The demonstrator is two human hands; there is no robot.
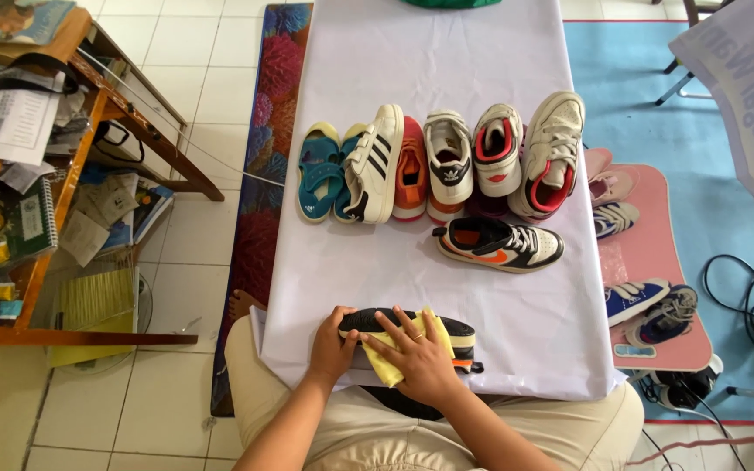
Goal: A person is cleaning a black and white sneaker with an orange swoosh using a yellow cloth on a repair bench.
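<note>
A black shoe with a pale sole point(368, 321) lies on its side at the near edge of the white-covered table point(447, 61). My left hand point(332, 345) grips its heel end. My right hand point(418, 353) presses a yellow cloth point(387, 370) flat against the shoe's side. Farther back stands a row of shoes: a teal sandal point(318, 177), a white sneaker with black stripes point(375, 163), an orange shoe point(410, 173), and white sneakers point(496, 150). A black, white and orange sneaker point(499, 244) lies alone in front of the row.
A wooden desk point(71, 52) with papers, books and clutter stands at the left. A pink mat point(656, 253) on the floor at the right holds several more shoes. Cables point(735, 279) trail over the blue floor covering. A patterned rug point(263, 148) runs under the table.
</note>
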